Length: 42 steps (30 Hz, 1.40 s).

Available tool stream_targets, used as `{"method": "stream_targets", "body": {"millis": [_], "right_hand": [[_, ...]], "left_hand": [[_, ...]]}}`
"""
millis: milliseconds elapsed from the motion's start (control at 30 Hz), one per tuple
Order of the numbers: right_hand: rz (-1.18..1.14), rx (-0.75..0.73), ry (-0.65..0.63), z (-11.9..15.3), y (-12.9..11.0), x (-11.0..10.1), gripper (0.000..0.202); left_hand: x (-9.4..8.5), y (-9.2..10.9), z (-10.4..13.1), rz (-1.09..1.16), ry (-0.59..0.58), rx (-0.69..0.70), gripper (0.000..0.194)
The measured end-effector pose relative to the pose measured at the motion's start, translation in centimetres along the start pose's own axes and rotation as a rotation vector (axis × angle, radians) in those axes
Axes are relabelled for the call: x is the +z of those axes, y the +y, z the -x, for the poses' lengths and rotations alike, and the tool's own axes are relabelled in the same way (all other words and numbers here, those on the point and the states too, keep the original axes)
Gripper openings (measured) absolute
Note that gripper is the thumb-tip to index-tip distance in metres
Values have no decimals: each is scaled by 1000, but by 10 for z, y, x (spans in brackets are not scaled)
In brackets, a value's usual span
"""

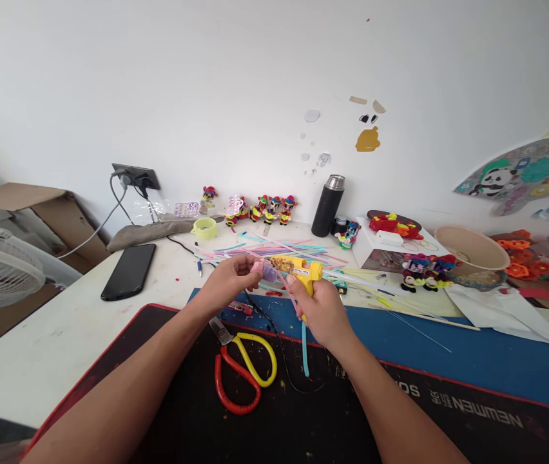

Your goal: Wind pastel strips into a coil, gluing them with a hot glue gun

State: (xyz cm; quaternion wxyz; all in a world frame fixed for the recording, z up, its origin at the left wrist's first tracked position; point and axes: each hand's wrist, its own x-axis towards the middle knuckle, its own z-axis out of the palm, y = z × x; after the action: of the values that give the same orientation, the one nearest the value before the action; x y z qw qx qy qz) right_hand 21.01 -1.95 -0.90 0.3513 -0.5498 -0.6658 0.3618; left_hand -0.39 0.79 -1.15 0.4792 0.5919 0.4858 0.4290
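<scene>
My right hand grips a yellow glue gun, its nozzle end pointing left. Between the fingers of my left hand is a small pink and purple pipe-cleaner piece, close to the gun's nozzle; whether they touch I cannot tell. A light blue pipe cleaner hangs or lies below my right hand. Scissors with one red and one yellow handle rest on the black mat under my forearms. A black cord runs across the mat beside them.
Loose coloured pipe cleaners spread behind my hands. Several small figures stand near the wall, left of a black thermos. A phone and yellow tape roll lie left. A white box and bowl stand right.
</scene>
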Motion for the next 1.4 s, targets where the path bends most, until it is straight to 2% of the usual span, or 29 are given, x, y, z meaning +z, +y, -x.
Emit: {"method": "stream_targets", "body": {"millis": [200,967,1400], "right_hand": [[22,27,2,0,-1,-2,62],[100,-27,-17,-1,1,2,59],[141,23,-8,-1,1,2,58]], "left_hand": [[0,1,0,1,2,3,43],[0,-1,0,20,7,7,50],[0,-2,-1,24,12,20,50]]}}
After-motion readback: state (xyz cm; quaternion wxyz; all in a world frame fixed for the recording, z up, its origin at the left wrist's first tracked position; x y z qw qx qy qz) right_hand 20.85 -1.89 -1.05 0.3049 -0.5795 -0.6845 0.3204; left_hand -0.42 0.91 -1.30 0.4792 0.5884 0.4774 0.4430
